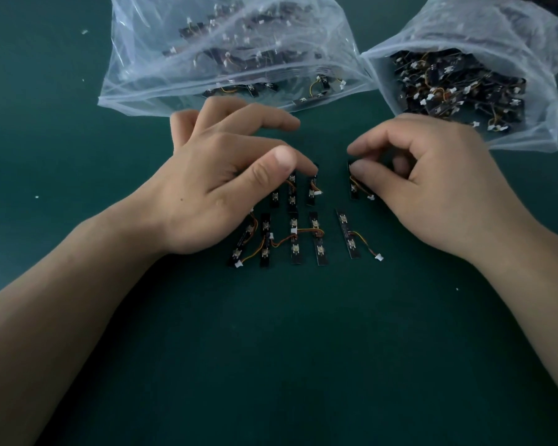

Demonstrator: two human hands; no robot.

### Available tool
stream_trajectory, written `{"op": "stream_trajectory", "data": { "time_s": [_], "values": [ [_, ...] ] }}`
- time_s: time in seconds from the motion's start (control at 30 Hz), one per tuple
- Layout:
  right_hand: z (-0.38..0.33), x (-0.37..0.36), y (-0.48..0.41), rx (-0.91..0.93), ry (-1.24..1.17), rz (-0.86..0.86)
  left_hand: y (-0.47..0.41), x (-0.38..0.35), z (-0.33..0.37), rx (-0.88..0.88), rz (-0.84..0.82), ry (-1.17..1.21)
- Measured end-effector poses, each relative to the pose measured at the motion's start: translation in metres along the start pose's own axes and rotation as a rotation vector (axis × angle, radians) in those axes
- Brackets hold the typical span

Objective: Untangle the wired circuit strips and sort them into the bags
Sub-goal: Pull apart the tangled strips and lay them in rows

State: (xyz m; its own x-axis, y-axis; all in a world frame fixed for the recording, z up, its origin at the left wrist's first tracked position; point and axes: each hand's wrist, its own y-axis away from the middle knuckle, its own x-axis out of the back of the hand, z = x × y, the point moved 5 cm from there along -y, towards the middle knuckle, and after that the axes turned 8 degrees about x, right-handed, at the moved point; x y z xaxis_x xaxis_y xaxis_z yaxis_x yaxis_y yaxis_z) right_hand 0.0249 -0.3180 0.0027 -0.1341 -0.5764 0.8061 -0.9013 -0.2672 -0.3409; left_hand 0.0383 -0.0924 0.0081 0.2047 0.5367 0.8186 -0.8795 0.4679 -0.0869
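Within the right grip point(432, 178), one circuit strip point(354, 192)

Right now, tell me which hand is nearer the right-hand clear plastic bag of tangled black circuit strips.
Right. The right hand sits just in front of that bag; the left hand is farther left, over the black strips laid on the green table.

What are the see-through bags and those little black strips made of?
The left bag and right bag look like thin clear plastic film: glossy, creased, contents showing through. The strips seem rigid matte black circuit board; their wires look plastic-coated, with white plugs.
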Motion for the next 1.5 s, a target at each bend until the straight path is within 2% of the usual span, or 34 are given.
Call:
{"op": "stream_trajectory", "data": {
  "time_s": [0.27, 1.13, 1.5],
  "values": [
    [-0.004, -0.004, -0.001, 0.018, 0.028, -0.044, 0.000, -0.004, 0.002, -0.048, -0.059, -0.066],
    [-0.006, -0.010, -0.006, 0.025, 0.014, -0.080, -0.001, -0.003, 0.003, -0.086, -0.041, -0.074],
    [-0.007, -0.010, -0.006, 0.035, -0.005, -0.093, -0.001, -0.004, 0.008, -0.048, -0.052, -0.160]
  ]
}}
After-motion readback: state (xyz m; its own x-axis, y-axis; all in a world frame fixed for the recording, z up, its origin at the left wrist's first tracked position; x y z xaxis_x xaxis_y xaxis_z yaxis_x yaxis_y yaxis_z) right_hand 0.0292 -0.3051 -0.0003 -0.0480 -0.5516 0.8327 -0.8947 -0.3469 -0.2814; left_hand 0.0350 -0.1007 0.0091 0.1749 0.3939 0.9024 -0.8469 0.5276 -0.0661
